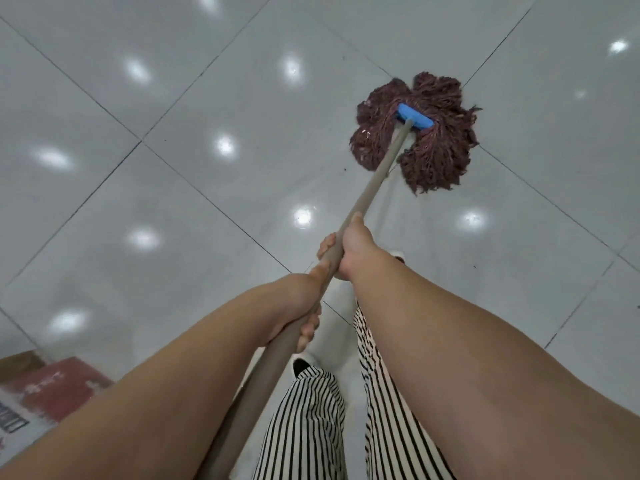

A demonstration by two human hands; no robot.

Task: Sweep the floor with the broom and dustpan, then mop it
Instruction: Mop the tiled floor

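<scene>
A string mop with a dark reddish-brown head (pixel 433 157) and a blue clamp (pixel 414 116) lies spread on the glossy grey tiled floor (pixel 207 188), ahead and to the right. Its long grey handle (pixel 375 181) runs back toward me. My right hand (pixel 349 251) grips the handle higher up the shaft, nearer the mop head. My left hand (pixel 301 306) grips it just behind, closer to my body. No broom or dustpan is in view.
A red and white cardboard box (pixel 48 386) sits on the floor at the lower left. My striped trouser legs (pixel 308 424) and white shoes (pixel 304 363) are below the handle. Small dark specks lie near the mop head.
</scene>
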